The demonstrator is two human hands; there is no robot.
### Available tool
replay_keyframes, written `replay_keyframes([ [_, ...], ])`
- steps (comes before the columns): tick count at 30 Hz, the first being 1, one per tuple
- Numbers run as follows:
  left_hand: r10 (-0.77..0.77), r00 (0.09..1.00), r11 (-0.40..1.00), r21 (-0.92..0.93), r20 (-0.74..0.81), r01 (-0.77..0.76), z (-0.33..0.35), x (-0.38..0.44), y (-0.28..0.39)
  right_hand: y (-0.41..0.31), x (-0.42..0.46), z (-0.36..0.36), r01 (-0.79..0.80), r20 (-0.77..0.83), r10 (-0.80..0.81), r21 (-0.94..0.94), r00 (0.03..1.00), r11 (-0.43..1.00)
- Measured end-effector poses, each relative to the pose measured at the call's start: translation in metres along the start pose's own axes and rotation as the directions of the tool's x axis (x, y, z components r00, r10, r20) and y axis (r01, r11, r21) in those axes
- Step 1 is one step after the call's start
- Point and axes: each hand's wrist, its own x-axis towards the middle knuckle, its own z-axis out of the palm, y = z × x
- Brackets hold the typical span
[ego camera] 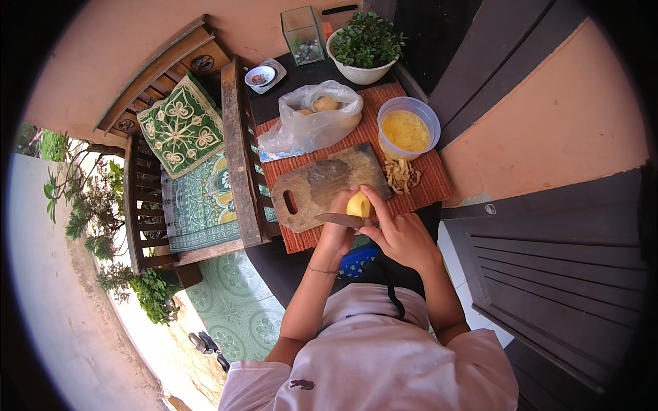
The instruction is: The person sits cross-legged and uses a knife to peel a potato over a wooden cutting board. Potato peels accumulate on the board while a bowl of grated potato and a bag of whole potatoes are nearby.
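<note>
My left hand point(339, 226) holds a peeled yellow potato point(358, 205) above the near edge of a worn wooden cutting board point(329, 177). In my right hand point(408, 241) is a knife, its blade point(340, 220) pointing left just below the potato. The fingers hide the knife's handle, and the right index finger reaches up along the potato's right side. Beyond the board sits a clear plastic bag point(300, 131) with several unpeeled potatoes point(326, 104). A pile of brown peelings point(401, 176) lies right of the board, beside a plastic tub point(408, 127) of shredded yellow pieces in liquid.
An orange-red woven mat point(432, 182) lies under the board. Farther back stand a potted plant point(364, 46), a glass tank point(303, 38) with pebbles and a small white dish point(260, 76). A wooden bench point(245, 154) with a green cushion point(181, 126) adjoins on the left.
</note>
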Motion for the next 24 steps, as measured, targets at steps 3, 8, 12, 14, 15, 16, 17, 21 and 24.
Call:
replay_keyframes([
  [3,0.002,1.000,1.000,0.016,-0.002,-0.002,0.0007,-0.0006,0.0005,-0.0002,0.0003,0.0008,0.000,-0.008,0.000,-0.013,1.000,1.000],
  [8,0.035,0.999,0.998,0.047,-0.003,-0.035,0.0018,-0.0011,-0.0009,-0.0035,0.0013,-0.0022,-0.015,-0.001,0.015,-0.017,1.000,1.000],
  [12,0.073,0.997,0.994,0.076,0.007,-0.073,0.0040,-0.0023,-0.0005,-0.0035,0.0023,-0.0023,-0.015,-0.003,0.015,0.006,1.000,1.000],
  [14,0.080,0.997,0.993,0.081,0.013,-0.081,0.0039,-0.0022,-0.0011,-0.0035,0.0025,-0.0032,-0.013,-0.002,0.013,0.021,1.000,1.000],
  [15,0.077,0.997,0.994,0.082,0.016,-0.078,0.0020,-0.0017,-0.0019,-0.0037,0.0022,-0.0031,-0.011,-0.007,0.011,0.025,1.000,1.000],
  [16,0.075,0.997,0.994,0.084,0.018,-0.076,0.0009,-0.0017,-0.0021,-0.0040,0.0017,-0.0029,-0.009,-0.012,0.009,0.029,1.000,1.000],
  [17,0.064,0.998,0.994,0.084,0.001,-0.064,0.0012,-0.0027,-0.0013,-0.0042,0.0011,-0.0028,-0.006,-0.016,0.007,0.033,1.000,0.999],
  [21,0.039,0.999,0.996,0.079,-0.028,-0.037,0.0021,-0.0047,0.0025,-0.0039,-0.0016,-0.0043,-0.073,0.045,0.071,0.030,0.996,0.997],
  [24,0.050,0.999,0.994,0.100,-0.018,-0.048,0.0033,-0.0049,0.0034,-0.0017,-0.0044,-0.0018,-0.055,0.015,0.054,0.061,0.998,0.997],
])
